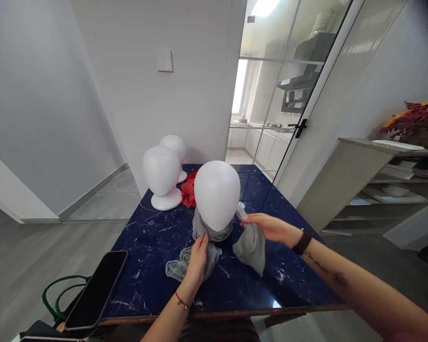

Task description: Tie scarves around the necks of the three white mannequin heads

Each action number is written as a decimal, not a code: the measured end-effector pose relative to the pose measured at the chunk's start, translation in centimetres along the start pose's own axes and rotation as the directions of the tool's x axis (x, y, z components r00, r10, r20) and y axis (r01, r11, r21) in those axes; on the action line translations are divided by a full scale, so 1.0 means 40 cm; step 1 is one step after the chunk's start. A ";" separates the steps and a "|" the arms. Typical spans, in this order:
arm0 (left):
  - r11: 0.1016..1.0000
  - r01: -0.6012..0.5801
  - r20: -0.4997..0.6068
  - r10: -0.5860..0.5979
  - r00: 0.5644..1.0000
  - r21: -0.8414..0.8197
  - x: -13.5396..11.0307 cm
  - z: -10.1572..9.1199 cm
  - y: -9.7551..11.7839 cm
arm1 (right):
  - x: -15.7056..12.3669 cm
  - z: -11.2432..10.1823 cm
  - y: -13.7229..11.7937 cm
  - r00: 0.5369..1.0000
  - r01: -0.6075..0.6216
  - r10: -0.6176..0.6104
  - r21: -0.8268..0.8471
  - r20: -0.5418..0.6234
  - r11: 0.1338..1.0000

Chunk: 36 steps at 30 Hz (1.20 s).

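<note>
1. A dark blue marbled table (157, 247) with a wooden front edge fills the middle of the view; a glass sliding door (288, 95) with a black handle stands behind its far right corner and opens on a kitchen.
2. A low shelf unit (360, 175) stands at the right, with papers on its shelves and a bunch of red and orange leaves (417, 121) on top.
3. Two more white foam heads (163, 175) stand at the far left of the table, one behind the other, with a red cloth (189, 192) bunched just beside them, between them and the near head.
4. A black phone (97, 289) lies screen up over the table's near left corner, and a green cord (57, 297) loops below it.
5. The near white mannequin head (217, 192) stands at the table's middle, smooth, egg-shaped, faceless.
6. A grey cloth (251, 247) is wrapped round its neck; one end lies crumpled on the table at the left, the other hangs in folds at the right.
7. The left hand (197, 261), a red string on its wrist, presses down with curled fingers on the crumpled end.
8. The right hand (269, 227), a black band on its wrist, pinches the other end between thumb and fingers and holds it clear of the table.
9. A white wall switch (164, 61) sits high on the wall; no writing can be read anywhere.
</note>
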<state>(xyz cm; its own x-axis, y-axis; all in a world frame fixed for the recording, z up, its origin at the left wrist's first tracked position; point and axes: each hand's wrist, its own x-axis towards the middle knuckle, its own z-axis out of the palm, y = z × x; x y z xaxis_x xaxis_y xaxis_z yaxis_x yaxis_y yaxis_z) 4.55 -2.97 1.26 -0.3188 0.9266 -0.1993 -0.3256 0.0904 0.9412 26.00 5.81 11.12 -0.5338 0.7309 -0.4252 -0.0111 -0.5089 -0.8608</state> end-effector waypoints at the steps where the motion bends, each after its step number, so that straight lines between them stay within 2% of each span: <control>1: 1.000 0.008 -0.005 -0.008 1.000 -0.003 0.000 0.002 0.001 | -0.009 0.030 0.039 0.999 -0.007 0.004 0.076 0.037 0.997; 3: 1.000 0.028 -0.015 -0.028 0.999 -0.008 -0.001 0.007 0.002 | -0.006 0.087 0.117 0.997 0.043 -0.053 0.172 0.051 0.984; 6: 0.998 0.043 0.000 -0.043 0.999 -0.051 -0.005 0.014 0.004 | 0.025 0.154 0.219 0.987 0.122 -0.088 0.263 -0.136 0.957; 8: 0.996 0.036 0.016 -0.035 0.999 -0.076 -0.007 0.015 0.003 | 0.043 0.182 0.263 0.977 0.141 -0.088 0.280 -0.196 0.950; 10: 0.996 0.032 0.021 -0.030 0.999 -0.082 -0.008 0.015 0.001 | 0.047 0.199 0.285 0.977 0.141 -0.087 0.284 -0.194 0.948; 19: 0.998 -0.036 0.064 0.039 0.997 -0.058 -0.019 0.018 0.001 | 0.025 0.226 0.305 0.958 0.248 -0.180 0.327 -0.223 0.912; 23: 0.996 -0.075 -0.097 0.079 0.992 0.039 -0.044 -0.013 0.010 | 0.029 0.229 0.319 0.939 0.310 -0.230 0.337 -0.257 0.889; 25: 0.999 -0.029 -0.179 0.034 0.983 0.032 -0.058 -0.039 0.021 | 0.025 0.230 0.320 0.931 0.331 -0.250 0.326 -0.266 0.885; 27: 0.999 0.037 -0.212 -0.036 0.977 0.002 -0.071 -0.064 0.033 | 0.019 0.232 0.319 0.927 0.338 -0.258 0.308 -0.273 0.889; 29: 0.995 0.095 -0.169 -0.100 0.980 -0.034 -0.080 -0.082 0.046 | 0.014 0.234 0.317 0.926 0.337 -0.257 0.294 -0.277 0.894; 32: 0.987 0.151 -0.025 -0.153 0.988 -0.057 -0.089 -0.095 0.065 | 0.012 0.237 0.318 0.921 0.353 -0.277 0.287 -0.274 0.891; 36: 0.960 0.267 0.117 -0.257 0.959 -0.082 -0.086 -0.106 0.094 | 0.016 0.238 0.324 0.923 0.346 -0.270 0.281 -0.275 0.895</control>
<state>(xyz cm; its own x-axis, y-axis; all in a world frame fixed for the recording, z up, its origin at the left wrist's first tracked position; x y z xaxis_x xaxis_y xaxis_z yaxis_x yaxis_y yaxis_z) 0.64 -7.35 4.31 -0.1178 0.9085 -0.4009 -0.4707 0.3044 0.8281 17.45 -4.64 2.36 -0.2573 0.9368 -0.2369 -0.4320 -0.3309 -0.8390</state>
